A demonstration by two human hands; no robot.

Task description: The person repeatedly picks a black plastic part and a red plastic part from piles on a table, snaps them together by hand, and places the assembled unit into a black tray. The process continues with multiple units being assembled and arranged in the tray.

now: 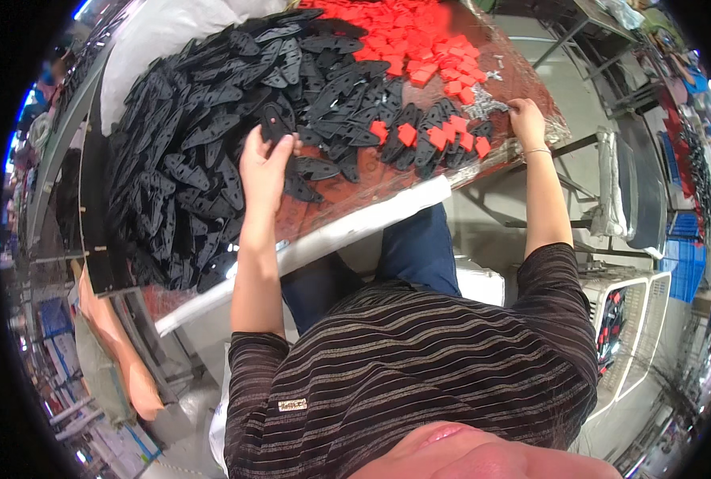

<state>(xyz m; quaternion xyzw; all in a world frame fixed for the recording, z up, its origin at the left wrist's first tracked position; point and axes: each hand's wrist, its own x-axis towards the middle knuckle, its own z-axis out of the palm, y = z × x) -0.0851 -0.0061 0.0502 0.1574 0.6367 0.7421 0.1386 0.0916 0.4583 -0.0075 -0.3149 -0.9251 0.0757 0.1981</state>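
The left hand has its grip around a black part, upper centre of the frame. The right hand's grip looks narrow; whether it holds metal pieces, I cannot tell. Being tiny, these could slip from the fingers. The white basket, at right, contains black and red pieces.

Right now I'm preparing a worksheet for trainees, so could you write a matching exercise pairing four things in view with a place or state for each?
Things
1. Bare left hand
2. Bare right hand
3. Small bright-red plastic pieces
4. Long, smooth white strip

Places or states
A. Beside loose, small silvery metal pieces
B. Along the reddish-brown table's near edge
C. Holding a long, flat black plastic part
D. Mostly heaped toward the table's far side

Pairs: 1-C, 2-A, 3-D, 4-B
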